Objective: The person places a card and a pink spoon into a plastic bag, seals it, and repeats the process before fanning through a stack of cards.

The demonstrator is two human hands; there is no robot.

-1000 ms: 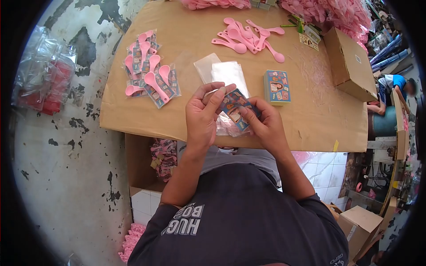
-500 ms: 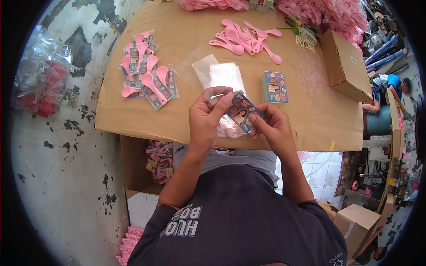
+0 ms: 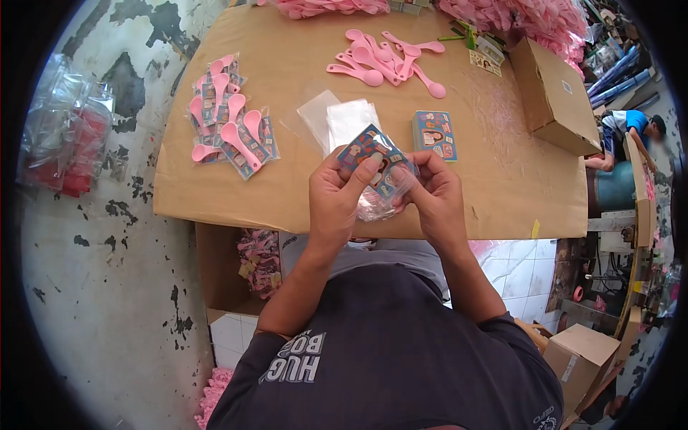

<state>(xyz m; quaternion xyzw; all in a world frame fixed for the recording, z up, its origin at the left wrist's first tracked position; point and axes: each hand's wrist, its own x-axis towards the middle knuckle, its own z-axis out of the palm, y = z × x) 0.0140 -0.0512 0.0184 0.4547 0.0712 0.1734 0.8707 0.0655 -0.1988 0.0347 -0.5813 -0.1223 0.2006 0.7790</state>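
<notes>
A blue printed card (image 3: 374,141) is pinched in my left hand (image 3: 337,195), the thumb lying across its face. Clear plastic of a small bag (image 3: 401,185) shows around the card's right end, where my right hand (image 3: 438,195) grips it between thumb and fingers. How far the card sits inside the bag is hard to make out. Just beyond my hands lies a pile of clear plastic bags (image 3: 350,118). A stack of the same blue cards (image 3: 435,136) stands to the right of it.
Bagged cards with pink spoons (image 3: 240,143) lie at the table's left. Loose pink spoons (image 3: 373,61) are heaped farther back, below a large spoon pile (image 3: 512,21). A cardboard box (image 3: 552,100) stands at the right edge. Another person (image 3: 627,129) sits beyond it.
The card has turned and moved left, with my left thumb now across its face. My right hand has shifted to the card's right end, where clear plastic shows.
</notes>
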